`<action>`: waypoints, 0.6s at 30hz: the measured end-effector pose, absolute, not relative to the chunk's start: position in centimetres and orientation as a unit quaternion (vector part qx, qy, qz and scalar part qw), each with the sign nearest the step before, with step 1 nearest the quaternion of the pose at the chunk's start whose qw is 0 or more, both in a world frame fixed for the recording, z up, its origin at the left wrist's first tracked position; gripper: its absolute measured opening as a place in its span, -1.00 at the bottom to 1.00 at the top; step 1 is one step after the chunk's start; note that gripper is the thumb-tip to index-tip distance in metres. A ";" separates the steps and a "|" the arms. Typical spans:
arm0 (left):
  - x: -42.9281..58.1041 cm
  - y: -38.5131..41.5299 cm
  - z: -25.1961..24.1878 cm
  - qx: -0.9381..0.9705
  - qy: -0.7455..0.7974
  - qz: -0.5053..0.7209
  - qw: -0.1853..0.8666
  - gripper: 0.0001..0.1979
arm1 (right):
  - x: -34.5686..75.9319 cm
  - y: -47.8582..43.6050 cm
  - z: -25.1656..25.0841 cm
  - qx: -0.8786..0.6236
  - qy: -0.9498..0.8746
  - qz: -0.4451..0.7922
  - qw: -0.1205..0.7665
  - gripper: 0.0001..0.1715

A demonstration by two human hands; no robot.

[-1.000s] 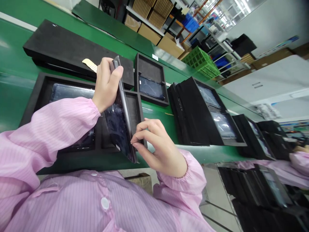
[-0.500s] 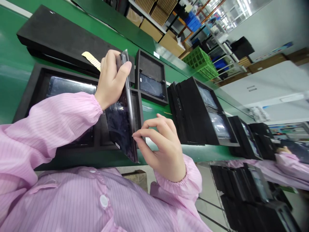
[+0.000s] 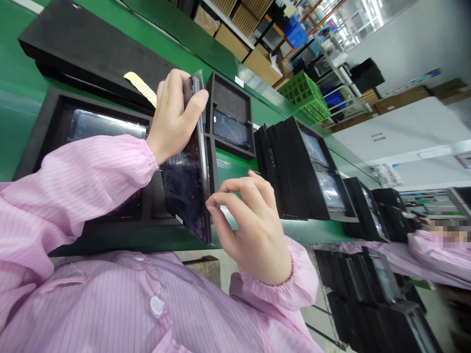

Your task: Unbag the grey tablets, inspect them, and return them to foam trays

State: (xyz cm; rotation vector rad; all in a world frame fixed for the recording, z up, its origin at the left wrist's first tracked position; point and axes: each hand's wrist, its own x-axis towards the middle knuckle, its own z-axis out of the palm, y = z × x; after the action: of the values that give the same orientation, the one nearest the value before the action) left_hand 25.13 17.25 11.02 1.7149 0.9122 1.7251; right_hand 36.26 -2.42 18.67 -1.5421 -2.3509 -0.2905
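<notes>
Held tablet, green worktable, green crate beyond

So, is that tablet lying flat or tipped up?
Tipped up: the left hand grips the upper end of the tablet, its long edge turned toward the camera.

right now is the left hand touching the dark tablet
Touching: the head view shows the left hand gripping the dark tablet near its upper end.

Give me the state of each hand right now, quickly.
Left hand: closed, holding the flat dark device.
Right hand: closed in a pinch at the device's edge; whether it grips anything cannot be told.
</notes>
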 end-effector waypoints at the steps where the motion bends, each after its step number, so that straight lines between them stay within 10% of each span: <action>1: 25.1 17.2 11.1 0.639 0.339 0.636 0.269 -0.57 | 36.2 -2.5 18.7 -0.541 -0.819 -0.112 0.154 -0.89; 18: 25.4 16.5 12.2 0.655 0.348 0.611 0.276 -0.69 | 34.9 -3.7 19.3 -0.545 -0.793 -0.271 0.034 -0.76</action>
State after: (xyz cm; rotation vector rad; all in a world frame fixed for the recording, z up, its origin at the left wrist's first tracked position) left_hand 25.40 16.52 12.21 1.7604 0.9342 1.6429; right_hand 34.94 -3.69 19.30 -1.6756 -2.4387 -0.8345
